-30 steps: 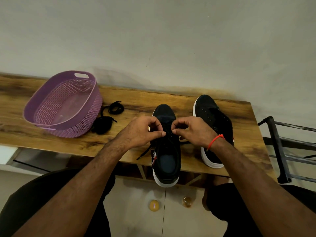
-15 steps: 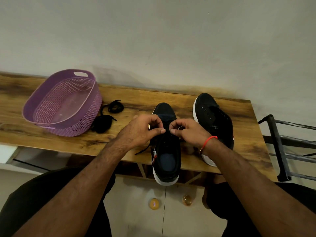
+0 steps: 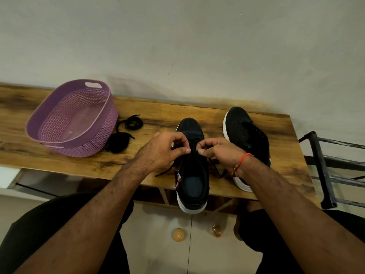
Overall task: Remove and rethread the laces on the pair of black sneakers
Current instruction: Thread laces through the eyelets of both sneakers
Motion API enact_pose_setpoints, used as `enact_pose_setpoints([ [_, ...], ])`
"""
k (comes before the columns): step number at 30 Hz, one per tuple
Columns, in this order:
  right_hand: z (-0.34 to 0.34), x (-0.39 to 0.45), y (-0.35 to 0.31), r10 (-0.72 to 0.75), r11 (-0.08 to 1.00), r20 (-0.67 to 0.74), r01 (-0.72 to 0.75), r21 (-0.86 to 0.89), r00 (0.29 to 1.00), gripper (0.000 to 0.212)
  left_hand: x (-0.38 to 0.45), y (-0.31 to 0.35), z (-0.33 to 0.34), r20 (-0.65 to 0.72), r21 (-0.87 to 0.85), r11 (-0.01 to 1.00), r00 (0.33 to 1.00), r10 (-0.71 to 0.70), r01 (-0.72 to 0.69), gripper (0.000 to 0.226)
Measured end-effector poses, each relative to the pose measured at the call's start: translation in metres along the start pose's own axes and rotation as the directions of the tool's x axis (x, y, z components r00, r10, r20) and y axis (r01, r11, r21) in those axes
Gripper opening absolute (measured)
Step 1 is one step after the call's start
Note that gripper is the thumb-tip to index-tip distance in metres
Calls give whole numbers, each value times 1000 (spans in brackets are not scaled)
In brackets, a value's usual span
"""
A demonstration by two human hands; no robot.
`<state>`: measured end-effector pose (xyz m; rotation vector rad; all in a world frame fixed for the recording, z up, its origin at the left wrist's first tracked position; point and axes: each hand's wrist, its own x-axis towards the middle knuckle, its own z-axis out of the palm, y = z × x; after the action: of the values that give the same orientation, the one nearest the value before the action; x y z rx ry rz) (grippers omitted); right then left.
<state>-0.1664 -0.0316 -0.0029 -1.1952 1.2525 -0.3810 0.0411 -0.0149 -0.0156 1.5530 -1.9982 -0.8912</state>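
Nearest, the left hand [image 3: 164, 150] and right hand [image 3: 219, 152] meet over the near black sneaker [image 3: 192, 175], each pinching its black lace [image 3: 194, 153] between thumb and curled fingers. That shoe's heel overhangs the front edge of the wooden table [image 3: 197, 113], lace ends trailing to either side. Just right, partly behind the right wrist, stands the second black sneaker [image 3: 245, 133], its eyelets bare. Farther left lies a loose black lace [image 3: 126, 133], bunched beside the purple perforated basket [image 3: 106, 103], which holds nothing visible.

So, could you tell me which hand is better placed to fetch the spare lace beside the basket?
Left, probably. The left hand is nearer the loose lace by the purple basket; the right hand sits between the sneakers.
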Motion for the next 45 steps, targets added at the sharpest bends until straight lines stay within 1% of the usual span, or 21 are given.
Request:
enact_pose_setpoints([
  [4, 1, -1, -2, -12, 999, -50, 10, -35, 999, 19, 1, -2, 0, -11, 12, 1000, 1000, 13, -13, 6],
  [9, -1, -1, -3, 5, 1000, -44, -5, 21, 999, 19, 1, -3, 0, -14, 24, 1000, 1000, 16, -16, 6],
  [13, 1, 0, -3, -22, 996, -75, 16, -86, 997, 18, 1, -3, 0, -18, 15, 1000, 1000, 20, -19, 6],
  [18, 3, -2, -6, -52, 986, -103, 35, -164, 993, 13, 0, -3, 1, -21, 5, 1000, 1000, 15, -14, 6],
  [20, 4, -3, -5, -43, 992, -92, 31, -124, 995, 14, 0, -2, 1, -19, -1, 1000, 1000, 11, -11, 6],
  [23, 5, -4, -4, 18, 999, -61, -15, 48, 998, 19, 0, -2, 1, -20, 7, 1000, 1000, 9, -9, 7],
  [25, 6, -5, -5, 49, 994, -61, -43, 100, 997, 18, 0, -2, 1, -23, 9, 1000, 1000, 3, -2, 7],
  [29, 6, -5, -6, 53, 996, -73, -47, 75, 996, 16, 0, -1, 2, -21, 18, 1000, 1000, 7, -7, 6],
  [34, 3, -3, -4, 30, 998, -20, -29, 58, 999, 17, 0, 1, 1, -16, 32, 999, 1000, -6, 7, 8],
  [38, 2, 0, 0, 20, 998, -46, -17, 65, 999, 10, -2, 9, -2, -19, 56, 998, 1000, -18, 19, 7],
  [40, 2, 1, 2, 31, 996, -46, -27, 85, 998, 10, -3, 13, -7, 4, 59, 998, 1000, -15, 15, 6],
  [42, 0, 2, 3, 30, 996, -33, -27, 81, 999, 9, -4, 16, -8, 42, 71, 997, 998, -38, 35, 7],
  [45, -3, 3, 5, -3, 1000, -28, 4, 30, 1000, 7, -5, 18, -4, 29, 69, 994, 996, -82, 80, 11],
])
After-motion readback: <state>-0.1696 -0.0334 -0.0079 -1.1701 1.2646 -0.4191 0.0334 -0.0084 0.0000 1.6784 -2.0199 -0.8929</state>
